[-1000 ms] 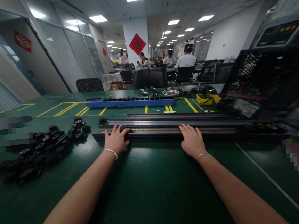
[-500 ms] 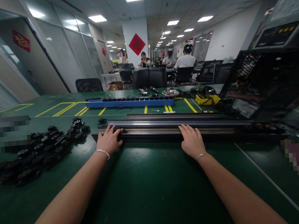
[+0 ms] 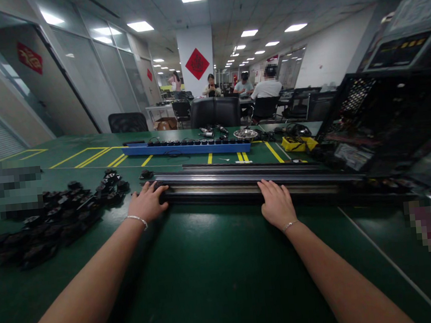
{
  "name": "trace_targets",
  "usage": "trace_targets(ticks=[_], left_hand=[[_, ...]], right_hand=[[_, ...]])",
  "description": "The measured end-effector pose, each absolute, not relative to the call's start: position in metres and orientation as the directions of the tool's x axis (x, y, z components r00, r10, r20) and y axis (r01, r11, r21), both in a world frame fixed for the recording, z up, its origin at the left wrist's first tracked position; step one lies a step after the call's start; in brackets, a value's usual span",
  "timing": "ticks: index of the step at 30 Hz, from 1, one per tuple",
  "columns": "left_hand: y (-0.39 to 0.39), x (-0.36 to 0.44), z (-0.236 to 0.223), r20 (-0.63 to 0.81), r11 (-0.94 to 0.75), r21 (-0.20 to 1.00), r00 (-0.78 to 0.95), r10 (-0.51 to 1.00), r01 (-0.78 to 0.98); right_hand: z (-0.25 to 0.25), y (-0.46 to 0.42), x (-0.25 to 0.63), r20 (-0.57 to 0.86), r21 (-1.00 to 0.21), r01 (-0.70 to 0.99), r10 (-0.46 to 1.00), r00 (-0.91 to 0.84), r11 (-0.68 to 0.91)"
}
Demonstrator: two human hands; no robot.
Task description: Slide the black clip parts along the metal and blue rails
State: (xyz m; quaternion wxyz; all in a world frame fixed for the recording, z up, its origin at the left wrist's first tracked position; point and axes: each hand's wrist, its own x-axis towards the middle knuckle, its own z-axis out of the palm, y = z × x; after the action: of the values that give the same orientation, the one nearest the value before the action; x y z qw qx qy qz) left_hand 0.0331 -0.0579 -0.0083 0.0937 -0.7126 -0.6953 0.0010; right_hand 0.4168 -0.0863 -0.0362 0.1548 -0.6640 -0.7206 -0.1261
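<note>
Left hand: palm down, fingers spread, thumb out toward the right hand; fingertips at the left end of the rails. Pinch not seen.
Right hand: palm down, fingers extended and lightly parted, tips on the near rail; thumb mostly hidden. Nothing seen gripped.
Near rail: directly ahead of both hands, lying flat, long axis running left to right, roughly square to the forearms. Left hand at its left end, right hand further along; its dark length runs on past the right hand. Both hands about equally near.
Other rails: just beyond the near rail, roughly parallel; a bright one, then a thin dark one.
Small black part: just beyond left fingertips, by the rail ends.
Black parts: loose heap left of left hand, apart from the rails.
Blue tray: beyond the rails, ahead of both hands, row of dark pieces in it.
Far right of right hand: metal bowl, yellow bag, then open computer case.
Bench: green top under everything, yellow tape strips.
Room: black chairs past the bench; several people further back; white column, lit ceiling panels.
</note>
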Motion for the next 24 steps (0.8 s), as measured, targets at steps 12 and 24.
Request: trace_targets(ticks=[12,24], left_hand=[[-0.057,0.011,-0.007,0.124,0.025,-0.125,-0.010,0.992,0.992],[-0.056,-0.004,-0.006,0.113,0.040,-0.138,-0.024,0.993,0.990]], right_hand=[[-0.035,-0.087,0.417,0.383,-0.040,0.996,0.922,-0.063,0.084],[-0.037,-0.087,0.418,0.406,-0.053,0.993,0.911,-0.075,0.105]])
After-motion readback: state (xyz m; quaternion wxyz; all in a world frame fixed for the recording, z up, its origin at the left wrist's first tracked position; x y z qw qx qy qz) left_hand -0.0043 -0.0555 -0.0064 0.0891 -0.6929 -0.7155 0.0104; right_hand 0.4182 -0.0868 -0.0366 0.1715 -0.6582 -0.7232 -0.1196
